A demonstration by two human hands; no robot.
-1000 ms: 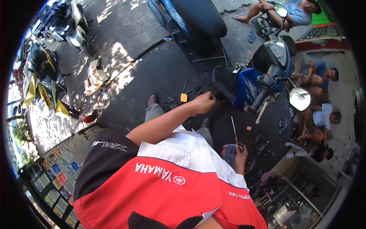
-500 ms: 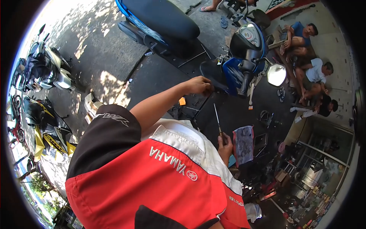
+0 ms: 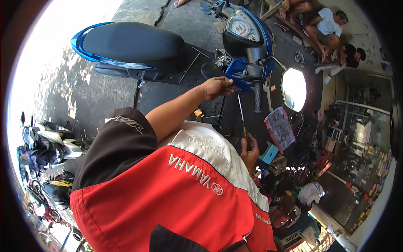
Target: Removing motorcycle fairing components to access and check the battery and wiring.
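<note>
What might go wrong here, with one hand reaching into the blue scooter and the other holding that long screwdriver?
1. The right hand grips the long screwdriver only at its handle; the thin tip may slip toward the left hand working at the blue scooter.
2. The round mirror sits close to the shaft and might get knocked.
3. Small parts on the dark ground may be lost or stepped on.

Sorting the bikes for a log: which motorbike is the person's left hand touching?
The blue scooter with the black seat; the left hand rests by its handlebar. The others stand parked far left.

View swung up: blue scooter (image 3: 176,54) now fills the top. Left hand (image 3: 216,87) reached its front panel; right hand (image 3: 250,152) raised the screwdriver (image 3: 242,117) toward it.
</note>
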